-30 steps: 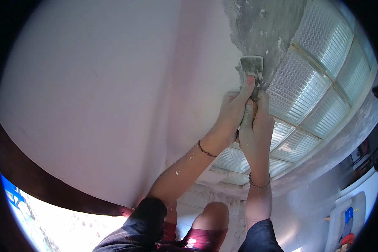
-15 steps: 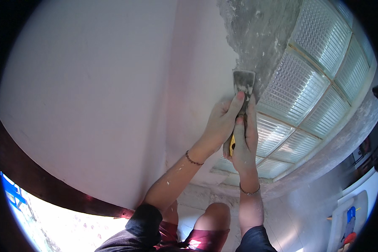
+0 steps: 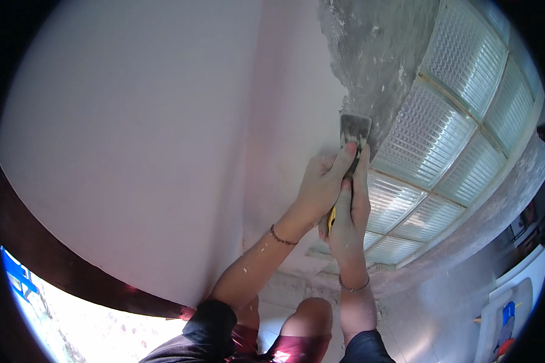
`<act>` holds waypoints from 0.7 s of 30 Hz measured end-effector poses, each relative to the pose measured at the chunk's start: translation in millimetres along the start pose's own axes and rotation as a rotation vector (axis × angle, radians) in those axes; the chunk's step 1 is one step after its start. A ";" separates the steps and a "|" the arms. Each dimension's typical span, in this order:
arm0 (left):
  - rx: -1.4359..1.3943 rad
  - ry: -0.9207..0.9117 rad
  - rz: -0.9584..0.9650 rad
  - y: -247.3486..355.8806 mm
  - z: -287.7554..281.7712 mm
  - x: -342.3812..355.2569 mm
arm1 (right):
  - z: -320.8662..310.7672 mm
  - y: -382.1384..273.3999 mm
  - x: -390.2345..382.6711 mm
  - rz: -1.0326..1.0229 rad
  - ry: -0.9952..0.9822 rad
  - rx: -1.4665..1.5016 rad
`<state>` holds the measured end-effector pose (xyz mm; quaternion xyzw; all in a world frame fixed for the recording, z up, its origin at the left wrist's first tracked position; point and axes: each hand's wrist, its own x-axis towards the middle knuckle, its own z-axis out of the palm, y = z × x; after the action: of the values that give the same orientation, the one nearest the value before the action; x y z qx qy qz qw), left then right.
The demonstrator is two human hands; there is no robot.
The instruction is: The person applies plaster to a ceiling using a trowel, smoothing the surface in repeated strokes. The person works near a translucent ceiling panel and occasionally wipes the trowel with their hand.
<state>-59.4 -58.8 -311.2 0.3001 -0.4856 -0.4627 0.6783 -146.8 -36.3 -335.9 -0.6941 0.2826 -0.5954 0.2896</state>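
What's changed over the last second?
The scraper has moved down the picture and slightly left, staying near the lower end of the grey patch. The left hand and right hand came down with it. Nothing was newly grasped or let go: both hands stay on the scraper. The glass blocks are about where they were.

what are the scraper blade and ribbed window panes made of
Scraper blade: probably metal, dull dark grey and smeared, judging by its flat, flared shape. Ribbed window panes: likely translucent glass, glossy, as light glints off the ridges; plastic is possible.
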 end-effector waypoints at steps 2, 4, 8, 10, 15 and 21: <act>-0.021 -0.006 0.146 0.0 0.2 1.8 | 0.2 -4.5 -0.9 0.071 -0.028 0.057; -0.039 -0.016 0.014 -1.3 0.5 2.1 | 0.7 -8.7 -1.0 0.076 -0.032 0.077; 0.007 0.009 -0.109 0.2 0.6 1.0 | 2.3 -14.6 2.4 0.029 0.017 0.009; -0.042 -0.026 0.020 4.8 0.0 5.1 | 1.7 -15.4 6.8 0.046 -0.012 -0.015; -0.051 -0.019 -0.030 9.2 1.2 3.9 | 3.5 -16.6 8.3 -0.006 0.025 0.039; -0.127 -0.076 -0.021 -4.6 2.2 5.9 | 0.2 -17.1 4.4 0.100 -0.020 0.034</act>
<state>-62.3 -65.9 -312.1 0.2437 -0.4775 -0.5110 0.6720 -145.2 -28.1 -320.4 -0.6800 0.3039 -0.5779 0.3334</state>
